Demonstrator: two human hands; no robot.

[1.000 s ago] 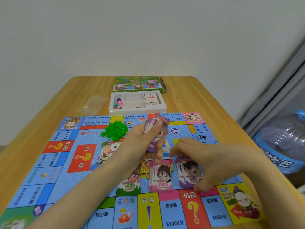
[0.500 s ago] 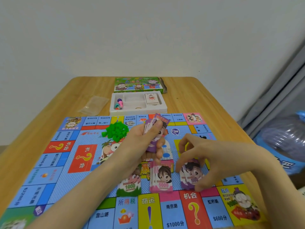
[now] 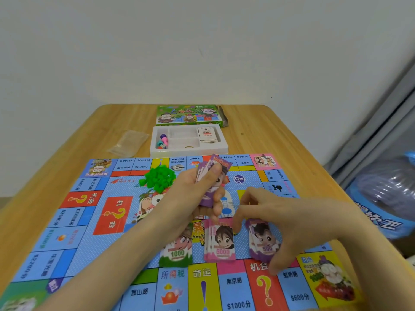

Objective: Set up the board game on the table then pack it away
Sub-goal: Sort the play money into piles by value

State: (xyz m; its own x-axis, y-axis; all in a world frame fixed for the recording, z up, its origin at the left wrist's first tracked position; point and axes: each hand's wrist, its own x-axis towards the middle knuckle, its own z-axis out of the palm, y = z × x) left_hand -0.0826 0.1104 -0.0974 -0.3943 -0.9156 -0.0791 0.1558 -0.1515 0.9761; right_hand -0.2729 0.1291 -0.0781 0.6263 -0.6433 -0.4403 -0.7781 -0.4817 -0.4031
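The colourful game board (image 3: pixel 74 221) lies flat on the wooden table (image 3: pixel 280 140). My left hand (image 3: pixel 190 194) grips a stack of purple play money (image 3: pixel 213 173) upright above the board's middle. Three note piles lie in a row on the board: green 1000 notes (image 3: pixel 177 252), pink 5000 notes (image 3: pixel 221 243) and purple 500 notes (image 3: pixel 262 241). My right hand (image 3: pixel 280 218) hovers just over the purple pile, fingers loosely curled, holding nothing that I can see. A heap of green houses (image 3: pixel 159 178) sits on the board.
Behind the board stands a white tray (image 3: pixel 221 149) holding pawns, a die and a card deck. The green box lid (image 3: pixel 188 115) lies beyond it. An empty clear bag (image 3: pixel 128 142) lies at the left. A blue water jug (image 3: pixel 386 196) stands right of the table.
My right hand has let go of the purple 500 pile and lifted off it, its fingers spreading. My left hand stays put with its stack.
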